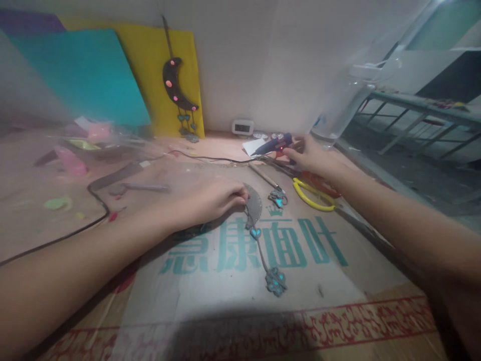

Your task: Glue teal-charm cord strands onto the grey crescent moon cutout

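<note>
My left hand (pixel 229 195) is closed in a pinch at the edge of a grey crescent moon (pixel 255 203), which lies on the cardboard. From the moon, a cord with a blue heart bead (pixel 256 232) runs down to a grey flower-shaped pendant (pixel 276 281) with blue spots. Farther back, my right hand (pixel 306 153) has its fingers around a dark blue hot glue gun (pixel 271 145) with a red light. The gun's nozzle points left over a white card (pixel 252 147). A small grey charm (pixel 278 198) with a blue piece lies between the hands.
Yellow-handled scissors (pixel 313 195) and a thin stick tool (pixel 265 176) lie near my right forearm. A black cable (pixel 210 159) crosses the table. Against the wall are a decorated dark moon (pixel 175 85), a small digital clock (pixel 242 127) and a clear plastic container (pixel 338 105).
</note>
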`<state>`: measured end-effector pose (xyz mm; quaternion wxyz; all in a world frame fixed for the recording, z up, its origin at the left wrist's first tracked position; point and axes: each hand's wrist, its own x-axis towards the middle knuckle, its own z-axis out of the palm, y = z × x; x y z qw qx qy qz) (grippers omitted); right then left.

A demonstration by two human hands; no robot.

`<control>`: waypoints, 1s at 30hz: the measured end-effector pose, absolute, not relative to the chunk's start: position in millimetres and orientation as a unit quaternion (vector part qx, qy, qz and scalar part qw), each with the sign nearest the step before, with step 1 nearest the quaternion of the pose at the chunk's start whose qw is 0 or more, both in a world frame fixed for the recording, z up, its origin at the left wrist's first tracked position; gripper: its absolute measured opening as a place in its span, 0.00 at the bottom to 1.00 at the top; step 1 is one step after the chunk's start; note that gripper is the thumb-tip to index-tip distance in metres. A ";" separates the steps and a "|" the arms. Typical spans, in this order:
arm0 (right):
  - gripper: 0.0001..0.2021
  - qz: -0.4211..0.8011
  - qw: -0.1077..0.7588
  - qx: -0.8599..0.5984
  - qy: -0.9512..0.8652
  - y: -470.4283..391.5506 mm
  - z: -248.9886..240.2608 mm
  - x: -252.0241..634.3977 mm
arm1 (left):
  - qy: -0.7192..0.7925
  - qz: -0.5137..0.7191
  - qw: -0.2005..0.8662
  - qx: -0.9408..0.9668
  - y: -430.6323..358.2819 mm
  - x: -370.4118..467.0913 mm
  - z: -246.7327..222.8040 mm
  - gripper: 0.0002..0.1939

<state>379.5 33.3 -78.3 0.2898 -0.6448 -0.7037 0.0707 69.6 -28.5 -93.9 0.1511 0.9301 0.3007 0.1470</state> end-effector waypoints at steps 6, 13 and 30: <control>0.07 -0.085 0.255 -0.355 -0.895 -62.3 -68.2 359.8 | 0.304 0.155 0.161 0.926 -29.4 69.9 -95.6 0.10; 0.18 -0.069 0.103 -0.146 -0.981 -115.8 -75.7 313.0 | 0.279 0.180 0.118 0.936 -28.1 70.2 -102.4 0.10; 0.18 -0.110 0.118 -0.121 -0.979 -111.7 -85.3 319.5 | 0.240 0.203 0.042 0.948 -19.5 71.9 -120.9 0.07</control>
